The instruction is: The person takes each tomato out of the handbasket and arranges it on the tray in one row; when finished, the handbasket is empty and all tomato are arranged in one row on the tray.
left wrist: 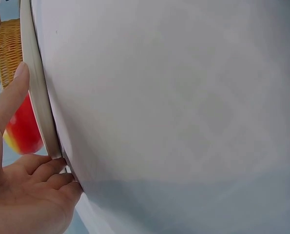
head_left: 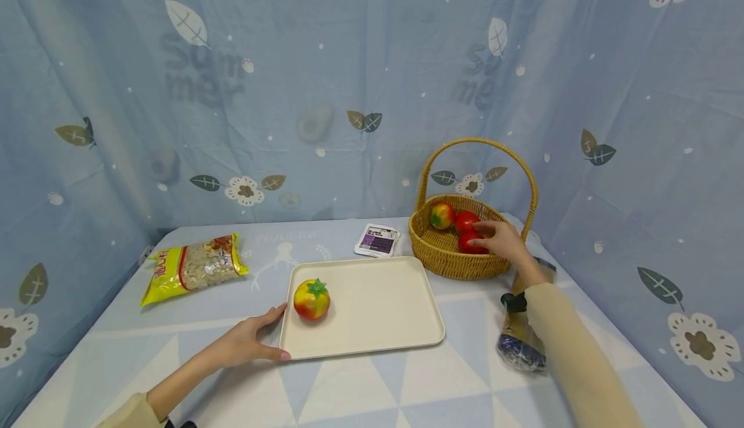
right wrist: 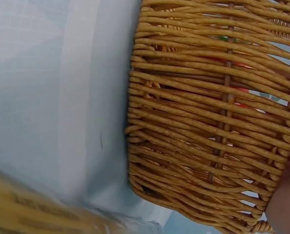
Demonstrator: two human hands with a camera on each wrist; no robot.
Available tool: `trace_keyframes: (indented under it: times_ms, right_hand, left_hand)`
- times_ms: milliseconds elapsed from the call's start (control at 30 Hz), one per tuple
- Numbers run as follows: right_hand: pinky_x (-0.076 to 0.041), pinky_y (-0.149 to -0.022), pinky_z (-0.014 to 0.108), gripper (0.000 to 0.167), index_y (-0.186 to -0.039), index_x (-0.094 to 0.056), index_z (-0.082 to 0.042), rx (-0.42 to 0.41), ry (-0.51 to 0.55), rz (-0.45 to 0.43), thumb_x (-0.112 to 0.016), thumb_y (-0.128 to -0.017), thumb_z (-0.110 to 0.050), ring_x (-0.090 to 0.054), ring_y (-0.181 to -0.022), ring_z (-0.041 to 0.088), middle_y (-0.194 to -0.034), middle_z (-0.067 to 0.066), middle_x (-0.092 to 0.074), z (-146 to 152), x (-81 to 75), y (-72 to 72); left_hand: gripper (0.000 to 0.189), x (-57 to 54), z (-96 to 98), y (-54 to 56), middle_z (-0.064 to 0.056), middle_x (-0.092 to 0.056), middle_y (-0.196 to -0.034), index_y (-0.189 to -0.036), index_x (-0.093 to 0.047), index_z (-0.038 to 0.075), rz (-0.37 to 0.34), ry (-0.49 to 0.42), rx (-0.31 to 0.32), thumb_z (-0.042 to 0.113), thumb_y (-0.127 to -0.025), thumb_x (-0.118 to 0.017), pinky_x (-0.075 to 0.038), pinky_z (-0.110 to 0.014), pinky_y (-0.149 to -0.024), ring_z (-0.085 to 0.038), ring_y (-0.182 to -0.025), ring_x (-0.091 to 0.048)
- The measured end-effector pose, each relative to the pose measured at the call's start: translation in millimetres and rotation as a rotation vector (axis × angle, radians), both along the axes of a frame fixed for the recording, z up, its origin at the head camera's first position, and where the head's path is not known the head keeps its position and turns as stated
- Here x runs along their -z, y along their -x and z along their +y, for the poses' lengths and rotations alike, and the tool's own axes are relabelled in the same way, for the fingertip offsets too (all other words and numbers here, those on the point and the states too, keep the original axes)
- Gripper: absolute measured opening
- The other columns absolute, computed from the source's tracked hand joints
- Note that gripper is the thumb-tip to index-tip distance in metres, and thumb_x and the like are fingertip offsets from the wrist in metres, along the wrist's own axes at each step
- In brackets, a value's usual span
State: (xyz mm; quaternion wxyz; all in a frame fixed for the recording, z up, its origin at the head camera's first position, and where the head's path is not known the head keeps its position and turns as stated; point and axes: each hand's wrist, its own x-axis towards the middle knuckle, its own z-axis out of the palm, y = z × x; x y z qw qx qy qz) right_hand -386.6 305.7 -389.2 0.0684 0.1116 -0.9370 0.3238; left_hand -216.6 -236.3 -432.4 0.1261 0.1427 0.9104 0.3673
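Observation:
My left hand point(head_left: 247, 342) holds the front left corner of a cream tray point(head_left: 378, 305), thumb at the front edge and fingers at the left side. In the left wrist view its thumb tip lies against the rim and the other fingers curl by the edge. A red-and-yellow toy fruit point(head_left: 311, 299) with a green leafy top sits on the tray's left part. Reaching over the wicker basket point(head_left: 453, 266), my right hand point(head_left: 501, 241) grips a red fruit point(head_left: 471, 243) in it. Another red fruit point(head_left: 465, 221) and a red-and-yellow one point(head_left: 442, 215) lie beside it.
A yellow snack bag point(head_left: 197, 269) lies at the back left. White packets point(head_left: 378, 240) are behind the tray. A clear-wrapped package point(head_left: 523, 337) lies under my right forearm, and the basket's tall handle point(head_left: 476, 141) arches above the basket. Patterned curtains surround the table.

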Motion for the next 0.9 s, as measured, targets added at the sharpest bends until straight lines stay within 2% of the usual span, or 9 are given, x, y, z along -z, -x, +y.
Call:
trace_keyframes:
  times_ms: [267,667,900]
  right_hand:
    - [-0.046,-0.093,0.053,0.062,-0.130,-0.057,0.004,-0.004,-0.099,-0.011,-0.078,-0.083,-0.031,-0.054,-0.112,0.041,-0.127,0.025,-0.058,-3,-0.6,5.4]
    - [-0.046,-0.094,0.055,0.066,-0.133,-0.052,0.009,0.001,-0.132,-0.092,-0.080,-0.081,-0.023,-0.052,-0.114,0.045,-0.129,0.030,-0.054,-4,0.7,11.9]
    - [-0.046,-0.094,0.055,0.067,-0.133,-0.052,0.008,0.005,-0.128,-0.114,-0.076,-0.084,-0.031,-0.052,-0.113,0.044,-0.128,0.030,-0.054,-7,-1.4,9.8]
  left_hand:
    - [0.104,0.4,-0.1,0.7,-0.032,-0.026,-0.149,-0.150,-0.030,0.002,0.006,0.013,0.002,0.040,-0.071,-0.085,-0.021,-0.065,-0.107,-0.051,-0.136,-0.023]
    - [0.104,1.3,0.2,1.9,-0.031,-0.027,-0.149,-0.150,-0.030,0.002,0.003,0.009,0.002,0.040,-0.071,-0.085,-0.022,-0.065,-0.107,-0.051,-0.136,-0.023]
    - [0.104,0.6,0.8,1.8,-0.031,-0.026,-0.150,-0.151,-0.029,0.004,-0.012,0.023,-0.004,0.041,-0.071,-0.084,-0.021,-0.065,-0.107,-0.051,-0.137,-0.022]
